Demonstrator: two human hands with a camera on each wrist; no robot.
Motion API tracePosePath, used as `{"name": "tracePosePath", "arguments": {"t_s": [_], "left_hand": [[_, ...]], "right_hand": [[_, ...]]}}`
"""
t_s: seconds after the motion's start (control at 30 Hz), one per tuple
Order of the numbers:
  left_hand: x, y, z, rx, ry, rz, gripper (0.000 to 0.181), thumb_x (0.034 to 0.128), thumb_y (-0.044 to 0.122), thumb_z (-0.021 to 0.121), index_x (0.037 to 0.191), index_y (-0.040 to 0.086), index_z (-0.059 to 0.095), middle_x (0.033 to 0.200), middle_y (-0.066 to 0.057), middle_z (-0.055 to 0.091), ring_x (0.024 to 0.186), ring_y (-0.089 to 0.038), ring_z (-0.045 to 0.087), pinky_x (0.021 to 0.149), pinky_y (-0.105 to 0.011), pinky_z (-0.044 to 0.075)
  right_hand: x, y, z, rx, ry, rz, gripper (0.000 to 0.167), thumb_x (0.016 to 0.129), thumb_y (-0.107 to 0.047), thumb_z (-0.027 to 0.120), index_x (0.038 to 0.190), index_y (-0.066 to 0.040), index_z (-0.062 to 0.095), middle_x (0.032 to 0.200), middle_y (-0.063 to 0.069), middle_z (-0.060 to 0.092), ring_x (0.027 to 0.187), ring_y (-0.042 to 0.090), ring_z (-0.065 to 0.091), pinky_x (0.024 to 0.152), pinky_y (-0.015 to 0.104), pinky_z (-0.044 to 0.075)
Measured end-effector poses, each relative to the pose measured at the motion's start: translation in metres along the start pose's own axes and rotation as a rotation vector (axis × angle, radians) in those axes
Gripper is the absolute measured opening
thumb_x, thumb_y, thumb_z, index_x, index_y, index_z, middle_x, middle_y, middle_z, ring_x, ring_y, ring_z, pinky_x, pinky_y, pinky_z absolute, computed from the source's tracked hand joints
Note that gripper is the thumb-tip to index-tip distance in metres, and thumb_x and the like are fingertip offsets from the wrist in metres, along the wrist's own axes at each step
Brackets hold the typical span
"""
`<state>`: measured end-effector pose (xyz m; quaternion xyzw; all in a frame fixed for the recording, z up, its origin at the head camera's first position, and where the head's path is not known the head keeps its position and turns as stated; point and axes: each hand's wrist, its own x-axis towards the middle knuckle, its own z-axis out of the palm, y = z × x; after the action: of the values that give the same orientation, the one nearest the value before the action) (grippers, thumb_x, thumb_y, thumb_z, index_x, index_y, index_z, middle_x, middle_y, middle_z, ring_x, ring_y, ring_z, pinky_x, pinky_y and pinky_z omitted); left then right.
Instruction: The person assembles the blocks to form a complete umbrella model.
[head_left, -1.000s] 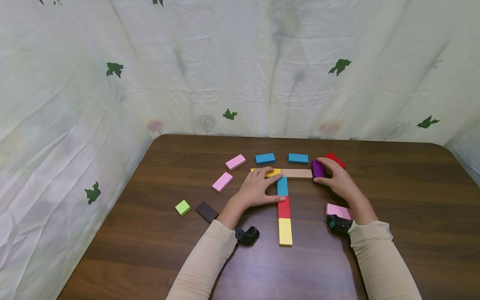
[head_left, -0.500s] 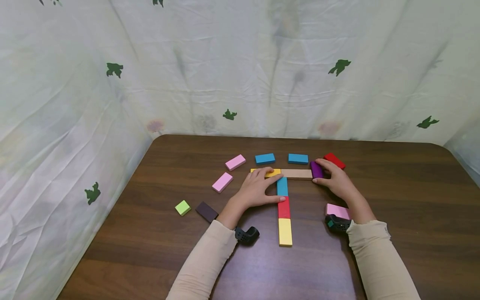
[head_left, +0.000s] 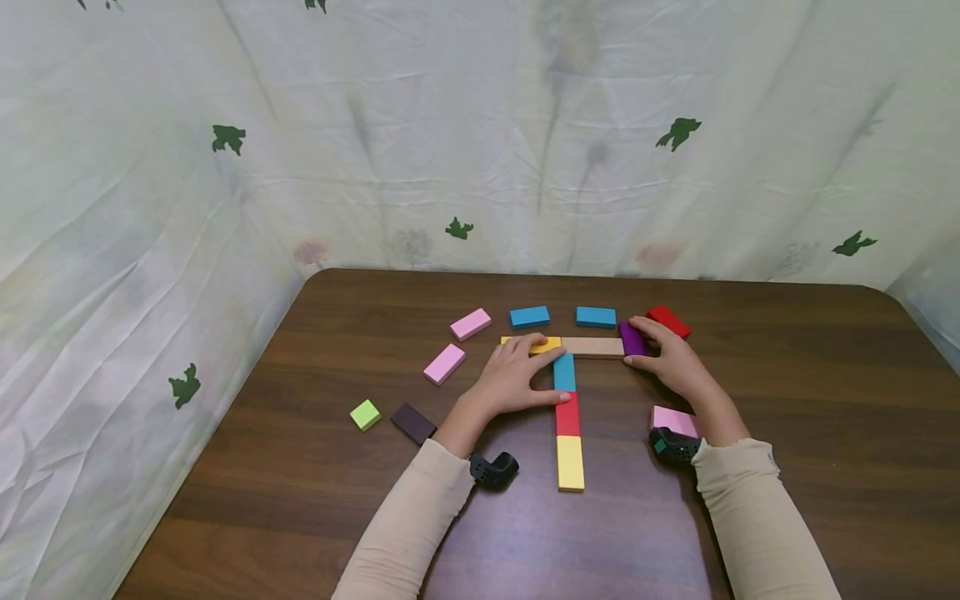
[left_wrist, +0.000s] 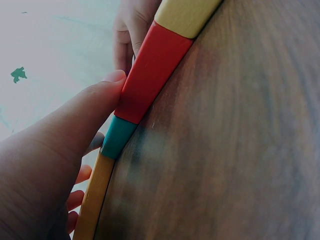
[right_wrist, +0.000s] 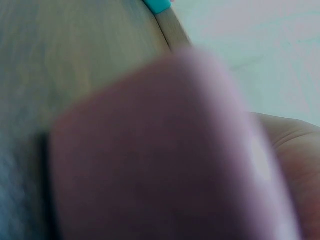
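My left hand (head_left: 510, 379) spreads its fingers over a row of flat wooden blocks. Its thumb touches the red block (left_wrist: 152, 70), its index fingertip lies at the top of the blue block (head_left: 564, 375), and other fingers rest on the orange block (head_left: 553, 343). A yellow block (head_left: 570, 463) ends the row at the near side. My right hand (head_left: 675, 362) pinches a purple block (head_left: 632, 338) between thumb and fingers, at the right end of the tan block (head_left: 592, 348). In the right wrist view a nearby pink block (right_wrist: 150, 155) hides most of the work.
Two blue blocks (head_left: 596, 317) lie behind the row, and another red block (head_left: 670, 321) lies beyond my right hand. On the left are two pink blocks (head_left: 445, 364), a dark block (head_left: 413, 423) and a green block (head_left: 365, 415). The brown table (head_left: 285, 500) meets a hanging cloth.
My right hand has shifted slightly left with the purple block, which now tilts a little and sits against the tan block's end. The left hand has stayed in place.
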<state>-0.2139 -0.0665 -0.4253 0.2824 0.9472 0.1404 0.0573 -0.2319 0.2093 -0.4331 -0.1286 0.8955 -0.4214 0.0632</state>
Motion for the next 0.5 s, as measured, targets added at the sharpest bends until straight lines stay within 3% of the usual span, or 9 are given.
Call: {"name": "tracePosePath", "arguments": {"t_s": [0.5], "left_hand": [[0.0007,-0.0009,0.0009,-0.006,-0.006,-0.008,0.077,0.0740,0.069,0.049,0.140,0.035,0.029,0.138,0.000,0.028,0.125,-0.021,0.022,0.101,-0.045,0.019]], "right_hand": [[-0.0009,-0.0009,-0.0007,-0.003,-0.010,0.018,0.066,0.083,-0.018,0.065,0.137,-0.001,0.031,0.140,0.020,0.027,0.118,0.042,0.035,0.093,0.052,0.032]]}}
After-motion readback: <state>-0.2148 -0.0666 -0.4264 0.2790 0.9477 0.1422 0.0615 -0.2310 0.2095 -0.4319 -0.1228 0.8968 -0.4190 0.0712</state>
